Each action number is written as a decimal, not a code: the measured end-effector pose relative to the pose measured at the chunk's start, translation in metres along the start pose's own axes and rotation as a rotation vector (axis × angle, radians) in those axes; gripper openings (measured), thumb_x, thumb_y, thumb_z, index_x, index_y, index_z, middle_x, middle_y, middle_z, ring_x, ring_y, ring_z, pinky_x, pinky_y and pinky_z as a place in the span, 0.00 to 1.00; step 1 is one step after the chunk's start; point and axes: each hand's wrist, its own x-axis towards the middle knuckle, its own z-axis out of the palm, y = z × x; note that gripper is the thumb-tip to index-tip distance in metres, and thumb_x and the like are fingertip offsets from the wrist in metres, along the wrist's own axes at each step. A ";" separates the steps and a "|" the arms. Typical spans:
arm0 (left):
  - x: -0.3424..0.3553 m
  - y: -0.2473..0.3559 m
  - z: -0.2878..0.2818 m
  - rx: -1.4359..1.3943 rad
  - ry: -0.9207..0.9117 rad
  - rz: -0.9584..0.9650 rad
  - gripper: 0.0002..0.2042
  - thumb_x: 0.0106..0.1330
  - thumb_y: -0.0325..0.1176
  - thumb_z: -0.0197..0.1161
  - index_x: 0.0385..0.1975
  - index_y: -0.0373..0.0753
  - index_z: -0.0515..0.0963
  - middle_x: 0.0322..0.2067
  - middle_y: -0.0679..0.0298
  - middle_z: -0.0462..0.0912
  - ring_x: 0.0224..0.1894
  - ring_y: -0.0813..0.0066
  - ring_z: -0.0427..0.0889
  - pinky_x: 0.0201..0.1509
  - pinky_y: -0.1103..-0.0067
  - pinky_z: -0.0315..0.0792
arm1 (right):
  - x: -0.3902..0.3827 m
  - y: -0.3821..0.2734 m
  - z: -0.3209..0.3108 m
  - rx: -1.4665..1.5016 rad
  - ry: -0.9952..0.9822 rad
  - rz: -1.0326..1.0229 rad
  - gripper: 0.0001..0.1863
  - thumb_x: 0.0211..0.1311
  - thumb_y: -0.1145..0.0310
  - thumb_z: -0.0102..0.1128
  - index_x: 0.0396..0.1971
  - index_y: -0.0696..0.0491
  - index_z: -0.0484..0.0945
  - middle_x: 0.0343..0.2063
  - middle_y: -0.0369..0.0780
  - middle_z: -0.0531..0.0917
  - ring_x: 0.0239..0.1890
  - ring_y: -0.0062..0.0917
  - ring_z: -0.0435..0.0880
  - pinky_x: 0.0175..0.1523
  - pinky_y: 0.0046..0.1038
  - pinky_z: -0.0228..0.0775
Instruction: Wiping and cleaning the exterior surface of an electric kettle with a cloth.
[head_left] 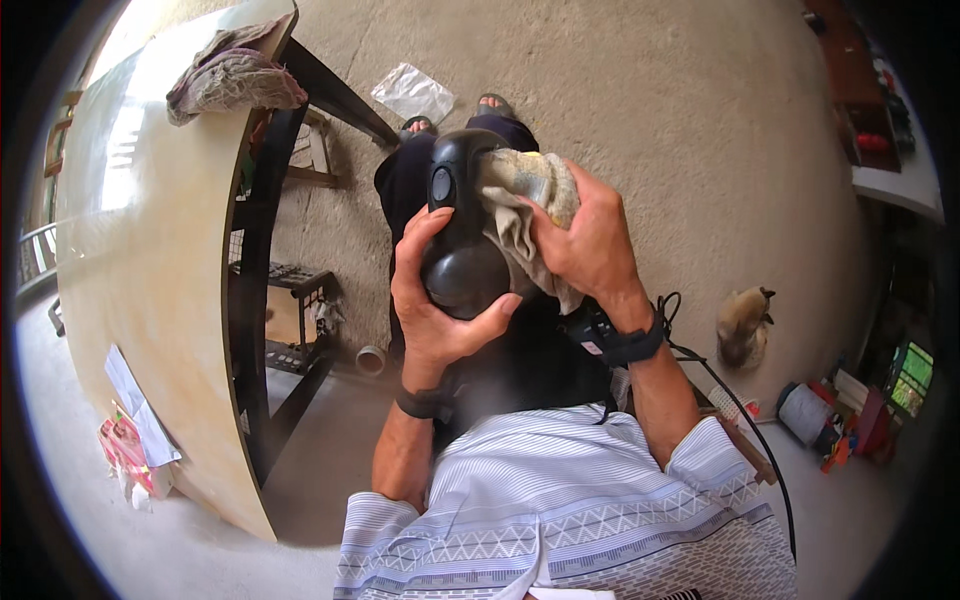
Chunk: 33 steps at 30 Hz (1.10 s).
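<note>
Over my lap I hold a glossy black device (465, 275) with a rounded bulb at the near end and an oval button (442, 184) on its far part; its exact kind is unclear. My left hand (425, 300) is wrapped round the bulb end, thumb on the near side and fingers along the left. A grey-beige cloth (520, 195) is bunched in my right hand (590, 245), which presses it against the device's far right side. The cloth hides part of that side.
A glossy-topped table (170, 250) stands at left, bearing a rag (235, 80) and a pink tissue packet (125, 450). A clear plastic bag (413, 93) lies beyond my feet. A black cable (725, 385) runs down at right. A small tan animal (742, 325) is on the floor.
</note>
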 end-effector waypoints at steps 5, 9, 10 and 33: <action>-0.003 -0.002 -0.002 -0.043 0.028 -0.031 0.48 0.43 0.40 0.86 0.69 0.35 0.71 0.65 0.54 0.78 0.73 0.53 0.72 0.79 0.61 0.64 | 0.023 0.023 0.000 -0.140 -0.060 0.049 0.19 0.62 0.64 0.73 0.47 0.61 0.84 0.38 0.57 0.89 0.46 0.56 0.90 0.47 0.43 0.83; -0.003 -0.002 -0.005 -0.046 0.051 -0.043 0.48 0.43 0.40 0.85 0.69 0.35 0.71 0.66 0.54 0.78 0.74 0.53 0.72 0.79 0.61 0.63 | 0.018 0.008 -0.006 -0.053 -0.103 0.093 0.24 0.63 0.56 0.77 0.47 0.61 0.84 0.36 0.56 0.90 0.43 0.54 0.91 0.46 0.44 0.83; -0.003 -0.003 -0.005 -0.046 0.056 -0.037 0.48 0.43 0.40 0.85 0.69 0.35 0.71 0.66 0.54 0.78 0.74 0.53 0.72 0.79 0.61 0.63 | 0.012 -0.003 -0.007 -0.054 -0.103 0.086 0.24 0.63 0.56 0.77 0.47 0.61 0.84 0.36 0.56 0.90 0.43 0.54 0.91 0.46 0.44 0.83; -0.002 0.000 -0.007 -0.143 0.081 -0.095 0.50 0.46 0.41 0.86 0.72 0.35 0.68 0.67 0.55 0.74 0.69 0.59 0.75 0.76 0.65 0.66 | 0.014 -0.002 0.009 -0.193 0.045 0.029 0.17 0.64 0.61 0.73 0.43 0.60 0.83 0.33 0.54 0.89 0.38 0.48 0.92 0.42 0.43 0.82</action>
